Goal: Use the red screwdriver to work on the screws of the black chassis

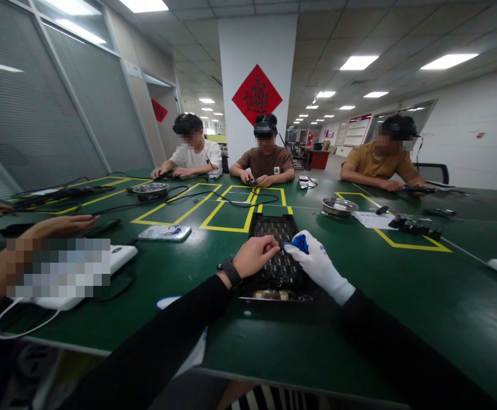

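Note:
My left hand [253, 256], bare and with a dark watch [230, 272] on its wrist, is closed in a pinch above a black tray [274, 223]. My right hand [314, 261] wears a white glove with blue on its fingers, and those fingers are closed too. The fingertips of both hands nearly meet over the tray's middle; whatever they pinch is too small to make out. Rows of small pockets with shiny bits show inside the tray. At its near end lies a yellowish-brown strip [269, 295].
Left of the tray are a phone-like slab [165, 233], a white box with a cable [122, 257] and a co-worker's hands [60, 226]. Metal bowls [339, 206] and black parts [419, 226] stand farther off. Three people sit across the green table [385, 296], which bears yellow tape outlines.

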Action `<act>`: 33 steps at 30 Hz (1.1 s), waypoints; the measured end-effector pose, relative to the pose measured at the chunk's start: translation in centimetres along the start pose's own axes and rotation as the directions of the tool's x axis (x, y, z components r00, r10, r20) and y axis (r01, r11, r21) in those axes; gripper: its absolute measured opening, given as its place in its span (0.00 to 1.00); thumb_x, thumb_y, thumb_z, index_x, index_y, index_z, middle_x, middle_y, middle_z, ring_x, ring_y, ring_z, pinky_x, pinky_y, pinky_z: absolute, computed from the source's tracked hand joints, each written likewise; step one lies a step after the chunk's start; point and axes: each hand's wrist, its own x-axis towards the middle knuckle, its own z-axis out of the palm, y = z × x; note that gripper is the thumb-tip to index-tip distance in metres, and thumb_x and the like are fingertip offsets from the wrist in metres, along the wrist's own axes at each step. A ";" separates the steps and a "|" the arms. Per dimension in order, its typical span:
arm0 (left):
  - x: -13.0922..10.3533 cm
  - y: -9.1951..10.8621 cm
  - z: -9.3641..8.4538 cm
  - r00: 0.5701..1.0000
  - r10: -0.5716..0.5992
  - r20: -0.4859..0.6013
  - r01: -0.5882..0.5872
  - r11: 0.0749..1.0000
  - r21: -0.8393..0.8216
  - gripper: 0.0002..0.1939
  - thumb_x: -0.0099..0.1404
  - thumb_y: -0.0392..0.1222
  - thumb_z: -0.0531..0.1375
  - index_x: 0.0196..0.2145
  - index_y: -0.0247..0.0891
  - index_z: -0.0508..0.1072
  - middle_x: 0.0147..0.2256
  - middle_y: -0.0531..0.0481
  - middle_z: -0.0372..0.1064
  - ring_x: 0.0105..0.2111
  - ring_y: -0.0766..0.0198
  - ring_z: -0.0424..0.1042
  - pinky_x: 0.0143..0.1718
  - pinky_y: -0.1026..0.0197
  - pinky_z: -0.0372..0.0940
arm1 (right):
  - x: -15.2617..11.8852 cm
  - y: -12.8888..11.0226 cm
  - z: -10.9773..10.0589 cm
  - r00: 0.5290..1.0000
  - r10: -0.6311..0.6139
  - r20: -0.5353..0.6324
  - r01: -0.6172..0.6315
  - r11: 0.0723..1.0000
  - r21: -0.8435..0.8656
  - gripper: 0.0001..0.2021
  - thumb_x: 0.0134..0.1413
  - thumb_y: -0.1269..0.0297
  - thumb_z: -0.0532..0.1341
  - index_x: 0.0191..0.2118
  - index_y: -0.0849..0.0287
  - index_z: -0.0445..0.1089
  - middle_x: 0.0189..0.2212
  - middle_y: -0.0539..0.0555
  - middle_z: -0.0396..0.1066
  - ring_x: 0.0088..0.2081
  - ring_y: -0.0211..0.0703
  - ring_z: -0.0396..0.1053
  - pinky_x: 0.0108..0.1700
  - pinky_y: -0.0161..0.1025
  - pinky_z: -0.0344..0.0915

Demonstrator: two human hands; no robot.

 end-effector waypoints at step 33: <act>-0.2 0.6 -0.3 0.987 0.110 0.115 -0.105 0.993 -0.048 0.11 0.61 0.45 0.53 0.31 0.34 0.70 0.19 0.57 0.57 0.20 0.72 0.54 0.24 0.69 0.49 | 0.7 0.5 -1.0 0.946 -0.123 0.301 0.205 0.943 -0.261 0.06 0.48 0.61 0.57 0.27 0.57 0.66 0.29 0.51 0.65 0.33 0.40 0.62 0.37 0.37 0.57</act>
